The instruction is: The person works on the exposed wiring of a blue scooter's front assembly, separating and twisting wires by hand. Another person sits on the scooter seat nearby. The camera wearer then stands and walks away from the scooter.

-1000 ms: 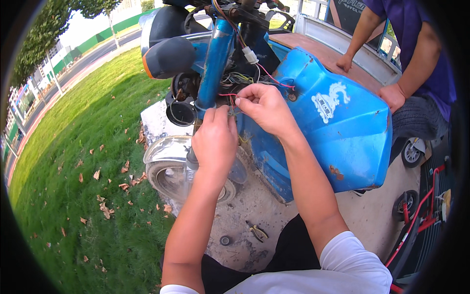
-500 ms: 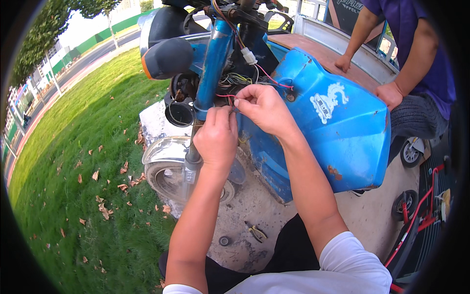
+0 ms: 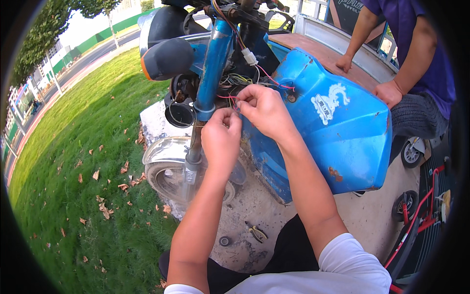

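Both my hands are raised close together at the front of a blue three-wheeled vehicle, beside its blue fork tube (image 3: 215, 63). My right hand (image 3: 266, 111) pinches a thin wire (image 3: 227, 97), reddish where it shows, between thumb and forefinger. Just below and left of it, my left hand (image 3: 221, 142) is closed in a pinch at the same wiring; the fingers hide most of what they hold. Behind them, a tangle of loose wires (image 3: 237, 79) spills from the opening. A white plug connector (image 3: 249, 56) hangs above on more wires.
The blue body panel (image 3: 342, 147) bulges out to the right. Another person's hand (image 3: 389, 95) rests near its edge. A black turn signal (image 3: 169, 59) juts out left, above the front wheel (image 3: 159, 179). Pliers (image 3: 256, 233) and a tape roll (image 3: 225, 241) lie on the concrete.
My left hand has shifted slightly down and right and turned, its fingertips now a little lower. The right hand stays nearly in place at the wires.
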Demonstrator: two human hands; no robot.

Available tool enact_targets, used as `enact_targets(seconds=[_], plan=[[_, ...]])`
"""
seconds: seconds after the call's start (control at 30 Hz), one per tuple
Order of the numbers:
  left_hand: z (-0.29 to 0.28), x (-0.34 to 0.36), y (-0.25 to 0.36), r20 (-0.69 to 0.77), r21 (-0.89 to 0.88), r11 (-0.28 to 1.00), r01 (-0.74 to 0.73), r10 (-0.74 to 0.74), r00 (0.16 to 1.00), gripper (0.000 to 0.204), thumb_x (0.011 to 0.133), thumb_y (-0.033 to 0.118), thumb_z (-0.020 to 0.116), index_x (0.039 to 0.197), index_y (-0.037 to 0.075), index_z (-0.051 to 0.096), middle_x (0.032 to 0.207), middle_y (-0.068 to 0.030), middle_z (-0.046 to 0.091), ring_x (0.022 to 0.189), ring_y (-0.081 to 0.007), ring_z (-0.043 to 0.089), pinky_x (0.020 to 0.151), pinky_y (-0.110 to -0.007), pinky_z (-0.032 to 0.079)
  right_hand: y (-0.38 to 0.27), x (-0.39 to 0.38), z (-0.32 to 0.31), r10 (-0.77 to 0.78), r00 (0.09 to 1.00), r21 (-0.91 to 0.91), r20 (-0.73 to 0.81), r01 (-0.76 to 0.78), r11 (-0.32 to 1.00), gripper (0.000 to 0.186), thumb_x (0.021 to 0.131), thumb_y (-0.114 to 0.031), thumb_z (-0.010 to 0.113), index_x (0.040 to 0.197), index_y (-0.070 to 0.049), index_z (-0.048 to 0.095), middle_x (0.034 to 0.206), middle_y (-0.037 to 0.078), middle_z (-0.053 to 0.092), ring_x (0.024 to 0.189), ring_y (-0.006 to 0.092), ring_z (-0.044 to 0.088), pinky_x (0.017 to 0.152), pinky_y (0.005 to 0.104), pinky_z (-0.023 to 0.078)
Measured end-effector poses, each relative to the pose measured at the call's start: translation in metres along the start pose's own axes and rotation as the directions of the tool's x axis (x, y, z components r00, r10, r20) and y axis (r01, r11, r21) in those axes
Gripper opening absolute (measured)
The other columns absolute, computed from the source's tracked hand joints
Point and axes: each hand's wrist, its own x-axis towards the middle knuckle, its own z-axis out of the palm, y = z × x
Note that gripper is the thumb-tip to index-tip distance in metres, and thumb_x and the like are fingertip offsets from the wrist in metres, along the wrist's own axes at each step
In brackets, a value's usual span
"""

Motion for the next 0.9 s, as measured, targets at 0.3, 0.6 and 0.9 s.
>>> enact_targets(seconds=[0.3, 0.6, 0.9], plan=[[-0.004, 0.006, 0.009, 0.277, -0.487, 0.766, 0.419, -0.319, 0.906, 0.015, 0.093, 0.014, 0.063, 0.098, 0.0, 0.066, 0.079, -0.0028, 0.064, 0.051, -0.0042, 0.044, 0.045, -0.02, 0.031, 0.006, 0.001, 0.001, 0.029, 0.999, 0.14, 0.04, -0.034, 0.99, 0.008, 0.083, 0.002, 0.067, 0.089, 0.003, 0.063, 0.076, 0.005, 0.066, 0.066, 0.0066, 0.061, 0.056, 0.0249, 0.05], [-0.009, 0.002, 0.015, 0.334, -0.548, 0.68, 0.487, -0.355, 0.873, 0.018, 0.093, 0.016, 0.066, 0.104, 0.001, 0.067, 0.081, -0.0019, 0.065, 0.054, -0.0043, 0.047, 0.047, -0.02, 0.032, 0.004, -0.002, -0.002, 0.035, 0.998, 0.147, 0.051, -0.043, 0.988, 0.008, 0.083, 0.001, 0.068, 0.09, 0.003, 0.065, 0.077, 0.004, 0.066, 0.068, 0.0068, 0.062, 0.059, 0.024, 0.051], [-0.008, 0.002, 0.016, 0.354, -0.532, 0.683, 0.501, -0.358, 0.864, 0.017, 0.094, 0.014, 0.063, 0.106, 0.003, 0.065, 0.075, 0.0023, 0.058, 0.052, -0.0034, 0.042, 0.047, -0.02, 0.03, 0.004, -0.003, -0.002, 0.062, 0.998, 0.155, 0.014, -0.063, 0.986, 0.014, 0.08, -0.003, 0.07, 0.093, 0.003, 0.069, 0.082, 0.015, 0.072, 0.075, 0.0193, 0.071, 0.069, 0.0311, 0.056]])
